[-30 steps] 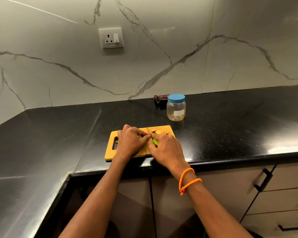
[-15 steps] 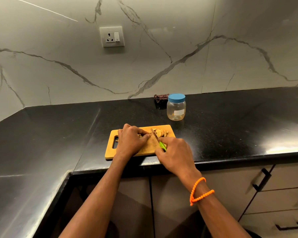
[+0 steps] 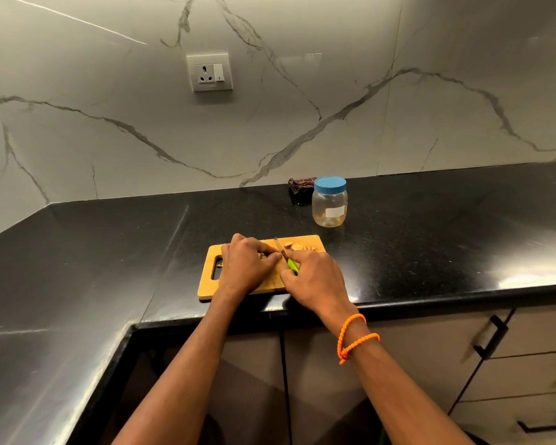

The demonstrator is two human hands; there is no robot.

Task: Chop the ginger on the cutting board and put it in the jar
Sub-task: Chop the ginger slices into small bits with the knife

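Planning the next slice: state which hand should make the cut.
Right. The right hand already grips the green-handled knife, its blade beside the ginger piece that the left hand pins on the cutting board.

Cutting board (image 3: 244, 290): light wood, smooth, matt. Worktop (image 3: 109, 252): black polished stone, finely speckled, glossy, with bright reflections. Wall (image 3: 109, 130): pale marble-look slabs with grey veins, smooth, slight sheen. Jar (image 3: 329, 207): clear plastic body, paper label, matt blue plastic lid. Knife (image 3: 286, 256): thin metal blade, glossy green plastic handle. Socket plate (image 3: 210, 72): white plastic. Cloth (image 3: 300, 184): dark, crumpled fabric. Bracelet (image 3: 355, 337): orange beads.
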